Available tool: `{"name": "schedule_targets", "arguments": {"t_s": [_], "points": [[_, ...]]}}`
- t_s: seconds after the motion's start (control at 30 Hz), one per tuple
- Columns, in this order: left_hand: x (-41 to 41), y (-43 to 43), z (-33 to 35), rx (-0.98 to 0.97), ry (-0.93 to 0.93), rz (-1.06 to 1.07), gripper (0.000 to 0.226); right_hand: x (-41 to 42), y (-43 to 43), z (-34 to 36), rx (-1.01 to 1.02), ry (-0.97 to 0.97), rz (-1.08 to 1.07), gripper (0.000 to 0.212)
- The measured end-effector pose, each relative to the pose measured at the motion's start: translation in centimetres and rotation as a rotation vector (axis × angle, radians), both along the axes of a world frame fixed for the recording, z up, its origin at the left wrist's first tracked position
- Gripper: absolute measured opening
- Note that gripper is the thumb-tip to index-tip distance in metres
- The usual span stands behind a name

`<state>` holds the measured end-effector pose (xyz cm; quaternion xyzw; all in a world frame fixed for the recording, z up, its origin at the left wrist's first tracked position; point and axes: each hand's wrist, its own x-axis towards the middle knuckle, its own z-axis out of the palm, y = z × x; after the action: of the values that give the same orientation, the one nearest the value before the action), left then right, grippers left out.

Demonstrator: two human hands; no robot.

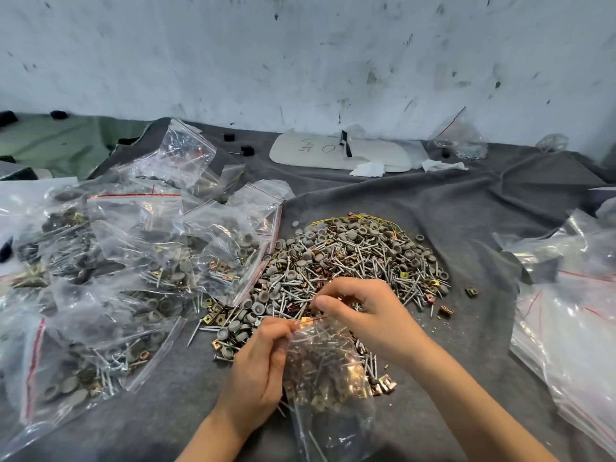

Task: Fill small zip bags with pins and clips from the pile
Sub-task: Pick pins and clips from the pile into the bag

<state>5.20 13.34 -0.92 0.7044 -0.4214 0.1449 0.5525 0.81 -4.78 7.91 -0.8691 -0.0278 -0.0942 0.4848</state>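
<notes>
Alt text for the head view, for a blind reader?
The left hand grips a zip bag of pins and clips while the right hand pinches at its mouth, before the loose pile on grey cloth. Filled bags lie at left.

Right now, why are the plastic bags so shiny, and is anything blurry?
Head view: light glares white off the filled bags and the empty bags; the pile looks sharp; the held bag looks slightly soft; the wide lens stretches things near the edges.

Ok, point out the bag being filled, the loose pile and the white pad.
bag being filled (321,370), head view, its clear middle.
loose pile (360,258), head view, centre of heap.
white pad (296,155), head view, bare left part.
</notes>
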Motion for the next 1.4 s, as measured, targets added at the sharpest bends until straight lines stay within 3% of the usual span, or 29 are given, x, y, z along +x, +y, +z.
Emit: {"name": "schedule_targets", "arguments": {"t_s": [0.3,0.47,0.73,0.93,1.07,1.4], "points": [[0.0,-0.1,0.0,0.001,0.000,0.019,0.014,-0.3,-2.0,-1.0,-0.018,0.028,-0.104,0.010],[-0.1,-0.1,0.0,0.000,0.000,0.028,0.013,-1.1,-3.1,-2.2,-0.326,0.107,-0.059,0.011],[-0.1,-0.2,0.2,0.004,0.001,0.024,0.017,-2.4,-3.6,-4.0,-0.589,0.191,0.090,0.008],[-0.1,-0.2,0.1,0.000,0.005,0.028,0.010,-2.6,-3.6,-4.9,-0.636,0.146,0.076,0.014],[-0.1,-0.2,0.2,-0.004,0.002,0.029,0.017,-3.0,-3.3,-5.7,-0.673,0.070,0.048,0.023],[0.0,-0.2,0.0,-0.009,-0.005,0.036,0.017,-3.1,-2.9,-5.7,-0.799,0.016,0.101,0.018]]}}
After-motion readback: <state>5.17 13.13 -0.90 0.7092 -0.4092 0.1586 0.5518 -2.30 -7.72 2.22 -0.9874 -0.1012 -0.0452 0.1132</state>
